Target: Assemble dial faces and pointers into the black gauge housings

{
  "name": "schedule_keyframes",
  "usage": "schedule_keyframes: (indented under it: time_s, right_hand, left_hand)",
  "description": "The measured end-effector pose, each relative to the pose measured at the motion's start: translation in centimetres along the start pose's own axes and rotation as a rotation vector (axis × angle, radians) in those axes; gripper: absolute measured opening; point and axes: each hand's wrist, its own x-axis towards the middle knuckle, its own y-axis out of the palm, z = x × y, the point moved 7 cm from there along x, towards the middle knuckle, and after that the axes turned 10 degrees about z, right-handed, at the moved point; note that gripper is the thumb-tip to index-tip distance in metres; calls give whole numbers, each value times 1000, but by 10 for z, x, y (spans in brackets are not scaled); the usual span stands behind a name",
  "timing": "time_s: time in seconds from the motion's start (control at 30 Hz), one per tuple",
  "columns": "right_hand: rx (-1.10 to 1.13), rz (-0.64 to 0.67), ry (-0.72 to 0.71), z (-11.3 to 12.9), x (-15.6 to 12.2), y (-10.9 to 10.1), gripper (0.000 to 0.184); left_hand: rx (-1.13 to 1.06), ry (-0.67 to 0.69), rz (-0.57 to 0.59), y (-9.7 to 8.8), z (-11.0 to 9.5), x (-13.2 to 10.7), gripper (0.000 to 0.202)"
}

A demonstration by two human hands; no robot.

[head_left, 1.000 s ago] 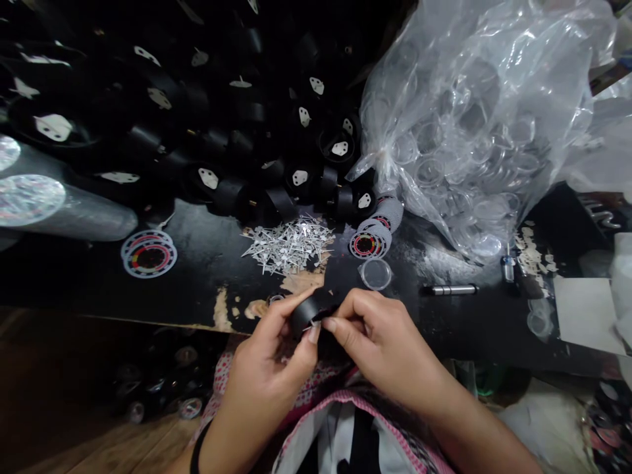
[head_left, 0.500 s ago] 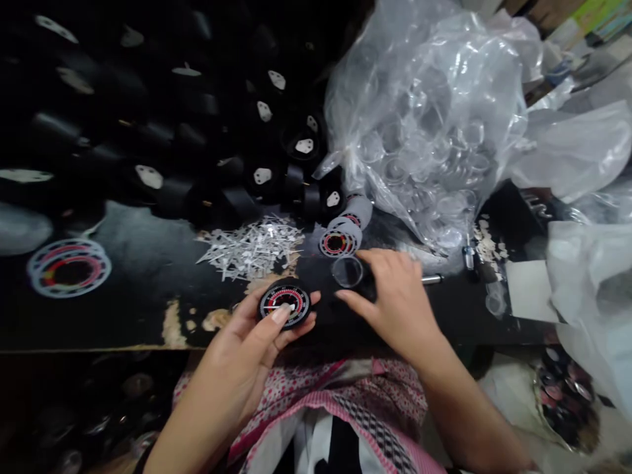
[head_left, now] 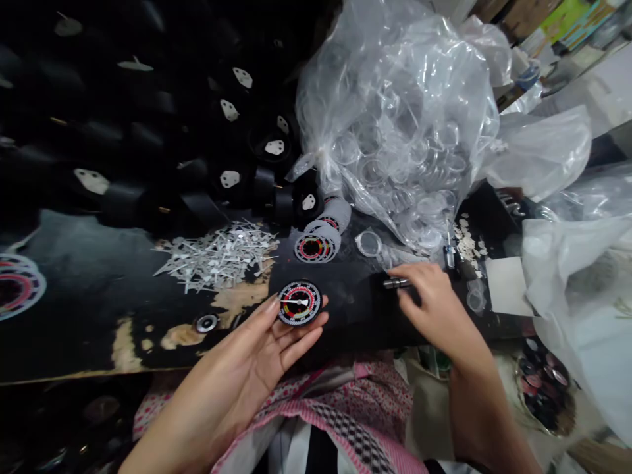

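Note:
My left hand lies palm up at the table's front edge and holds a round black gauge with a red, green and white dial and a white pointer on its fingertips. My right hand is palm down to the right, its fingers closing on a small metal rod tool lying on the black table. A clear round lens lies just beyond the tool. A pile of white pointer needles sits left of centre, and a stack of printed dial faces is behind the gauge.
A big clear plastic bag of round lenses fills the back right. A heap of black gauge housings covers the back left. A dial face lies at the far left, white paper at right, another bag beyond.
The black housing was turned face up in my left hand. My right hand let go of it, passed the clear lens and moved right onto the metal rod tool. The view shifted right.

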Motion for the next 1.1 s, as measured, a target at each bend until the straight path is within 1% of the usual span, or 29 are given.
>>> schedule_keyframes:
  time_s: [0.03,0.1,0.17,0.2,0.27,0.33,0.37,0.4,0.47,0.5,0.57,0.6,0.67,0.7,0.83,0.93,1.1]
  right_hand:
    - [-47,38,22,-3,-3,4,30]
    - [-113,54,52,-9,-5,9,29]
    - [-70,7,31,-13,-3,10,23]
    - [4,-40,10,-15,-2,7,21]
    - [260,-175,-21,-17,0,0,17]
    - [657,-321,-48,-13,0,-5,16]
    - [883,-365,-75,-6,2,-4,17]
    - [1103,-376,-113,5,5,-1,18]
    - [1462,-325,-209,36,14,5,19]
    - [1581,-279,-252,52,19,8,17]
    - [1702,-193,-323,81,28,9,12]
    - [1720,-169,-350,91,31,8,17]
    - [1689,-153,-368,103,35,7,28]
    - [1654,-154,-368,106,37,6,29]
    - [1453,-126,-367,113,38,9,20]
    - [1318,-110,-368,118,36,14,24]
    - [1274,-134,-364,119,37,19,23]
  left_hand:
    - [-8,-19,-6,1,2,3,29]
    - [-10,-28,-20,3,5,7,28]
    - [-2,-18,-36,4,6,10,27]
    - [1,-12,-43,3,6,10,26]
    - [2,-4,-45,4,7,10,24]
    - [6,2,-20,6,7,9,23]
    - [12,6,-5,8,6,9,22]
    - [20,11,7,9,6,9,22]
    - [34,15,26,11,5,9,23]
    - [38,18,39,12,4,9,23]
    - [45,29,80,14,4,9,23]
    - [49,35,108,15,3,9,22]
    - [53,47,151,16,3,10,21]
    - [52,50,160,16,4,10,20]
    - [33,59,148,15,4,10,16]
    - [21,56,161,15,5,11,18]
    - [-9,62,158,15,5,12,16]
